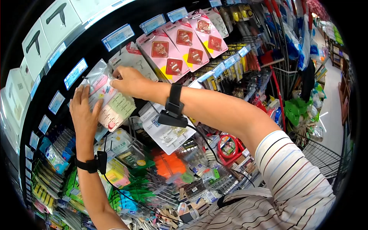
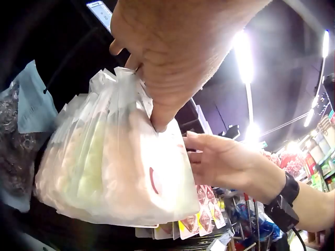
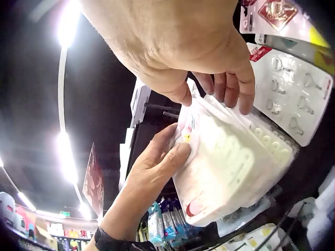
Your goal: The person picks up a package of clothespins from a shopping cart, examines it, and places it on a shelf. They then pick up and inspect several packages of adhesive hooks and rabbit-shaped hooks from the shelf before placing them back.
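Note:
Several clear plastic packs (image 1: 115,107) with pale pink and green contents are bunched together at a rack peg. In the left wrist view, the packs (image 2: 120,162) fan out in layers; their exact contents are blurred. My left hand (image 1: 83,113) grips them along the left edge, thumb across the front one. At their upper right, my right hand (image 1: 132,82) has its fingers bent over the top edges. The right wrist view shows the tops of the packs (image 3: 225,157) between that hand's thumb and fingers, with the left hand (image 3: 152,162) lower on the side.
Pink carded packs (image 1: 163,57) and a white card of hooks (image 3: 293,89) hang to the right. Blue-edged price tags (image 1: 76,73) line the rail, below boxed hair dryers (image 1: 57,17). A white card (image 1: 166,128) juts out below. A wire cart (image 1: 318,157) stands at right.

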Demonstrator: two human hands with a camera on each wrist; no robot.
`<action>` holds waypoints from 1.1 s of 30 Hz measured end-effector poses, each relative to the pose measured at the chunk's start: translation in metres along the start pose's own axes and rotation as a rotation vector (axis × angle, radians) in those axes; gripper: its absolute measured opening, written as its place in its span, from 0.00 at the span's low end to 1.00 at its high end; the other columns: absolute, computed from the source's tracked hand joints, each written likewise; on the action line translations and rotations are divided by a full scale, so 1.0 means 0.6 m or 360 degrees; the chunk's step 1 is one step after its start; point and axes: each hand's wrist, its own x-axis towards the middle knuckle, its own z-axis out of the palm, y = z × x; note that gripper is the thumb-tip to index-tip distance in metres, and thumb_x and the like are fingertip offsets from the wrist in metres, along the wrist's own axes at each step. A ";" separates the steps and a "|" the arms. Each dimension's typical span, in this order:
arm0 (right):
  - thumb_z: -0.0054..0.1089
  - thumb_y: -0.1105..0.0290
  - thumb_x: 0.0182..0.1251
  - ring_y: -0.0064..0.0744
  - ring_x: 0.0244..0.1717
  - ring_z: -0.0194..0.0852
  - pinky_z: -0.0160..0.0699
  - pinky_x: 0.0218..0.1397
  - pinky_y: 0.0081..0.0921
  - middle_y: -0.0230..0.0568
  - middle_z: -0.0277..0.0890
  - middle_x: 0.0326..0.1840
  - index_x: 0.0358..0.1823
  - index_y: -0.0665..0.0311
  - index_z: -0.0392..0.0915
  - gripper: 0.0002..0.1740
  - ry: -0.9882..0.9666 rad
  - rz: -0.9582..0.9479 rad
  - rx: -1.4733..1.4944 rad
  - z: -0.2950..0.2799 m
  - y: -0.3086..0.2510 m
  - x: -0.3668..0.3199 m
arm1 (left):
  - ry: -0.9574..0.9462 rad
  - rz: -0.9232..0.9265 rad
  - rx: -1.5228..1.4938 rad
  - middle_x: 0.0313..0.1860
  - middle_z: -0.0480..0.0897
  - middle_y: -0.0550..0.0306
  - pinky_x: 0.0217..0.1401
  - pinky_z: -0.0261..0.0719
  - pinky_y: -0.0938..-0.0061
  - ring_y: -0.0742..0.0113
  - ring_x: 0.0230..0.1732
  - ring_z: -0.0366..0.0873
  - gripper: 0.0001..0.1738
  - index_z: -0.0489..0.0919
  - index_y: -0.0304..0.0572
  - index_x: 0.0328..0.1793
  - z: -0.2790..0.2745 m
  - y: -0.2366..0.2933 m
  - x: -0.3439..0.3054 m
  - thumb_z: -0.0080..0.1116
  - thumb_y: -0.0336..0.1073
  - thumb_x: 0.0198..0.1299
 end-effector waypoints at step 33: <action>0.54 0.66 0.70 0.33 0.42 0.83 0.82 0.41 0.25 0.46 0.79 0.45 0.58 0.73 0.70 0.20 -0.0333 0.0772 0.0379 -0.436 0.079 -0.204 | -0.0615 -0.1224 -0.2461 0.43 0.82 0.58 0.46 0.82 0.71 0.72 0.41 0.81 0.22 0.75 0.37 0.59 0.257 0.320 0.162 0.55 0.48 0.71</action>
